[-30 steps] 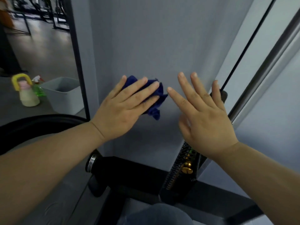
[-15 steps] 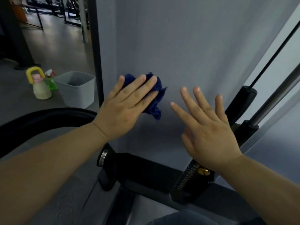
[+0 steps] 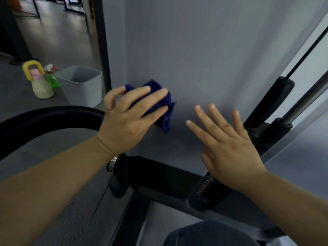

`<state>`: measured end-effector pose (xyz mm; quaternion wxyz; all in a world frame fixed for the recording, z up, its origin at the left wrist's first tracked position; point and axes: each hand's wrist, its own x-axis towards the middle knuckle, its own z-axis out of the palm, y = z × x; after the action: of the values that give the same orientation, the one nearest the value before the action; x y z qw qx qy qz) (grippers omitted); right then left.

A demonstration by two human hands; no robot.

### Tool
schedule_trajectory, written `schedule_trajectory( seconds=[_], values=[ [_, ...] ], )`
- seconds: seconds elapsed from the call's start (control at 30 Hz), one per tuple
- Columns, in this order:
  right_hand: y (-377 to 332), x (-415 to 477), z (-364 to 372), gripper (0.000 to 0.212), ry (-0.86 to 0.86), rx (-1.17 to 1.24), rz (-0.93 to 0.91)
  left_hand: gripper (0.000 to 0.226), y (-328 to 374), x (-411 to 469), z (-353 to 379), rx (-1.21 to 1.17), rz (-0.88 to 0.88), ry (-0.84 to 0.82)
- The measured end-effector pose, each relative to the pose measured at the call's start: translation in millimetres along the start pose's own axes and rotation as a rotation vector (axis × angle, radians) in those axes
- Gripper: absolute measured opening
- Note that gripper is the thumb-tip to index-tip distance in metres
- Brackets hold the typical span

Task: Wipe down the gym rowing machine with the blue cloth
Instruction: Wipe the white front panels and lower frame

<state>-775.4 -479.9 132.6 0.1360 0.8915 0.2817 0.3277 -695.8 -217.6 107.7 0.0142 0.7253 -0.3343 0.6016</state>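
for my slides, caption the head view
Left hand presses a blue cloth on the grey panel; right hand open beside it.

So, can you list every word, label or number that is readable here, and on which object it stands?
No text can be read.
The cream bottle, green spray bottle, grey bin and grey machine panel show no lettering.
The black ribbed part by the right hand has small orange marks, too blurred to read.

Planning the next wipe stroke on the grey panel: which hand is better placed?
Left. The left hand presses the blue cloth against the grey panel; the right hand holds nothing.
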Motion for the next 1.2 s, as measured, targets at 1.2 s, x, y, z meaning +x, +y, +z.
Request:
schedule_trajectory(
  seconds=[1.2],
  values=[
    [32.6, -37.7, 1.2, 0.064, -0.058, -0.090, -0.092, 0.031, 68.9, -107.8, 40.5, -0.333, 0.230, -0.378]
  ],
)
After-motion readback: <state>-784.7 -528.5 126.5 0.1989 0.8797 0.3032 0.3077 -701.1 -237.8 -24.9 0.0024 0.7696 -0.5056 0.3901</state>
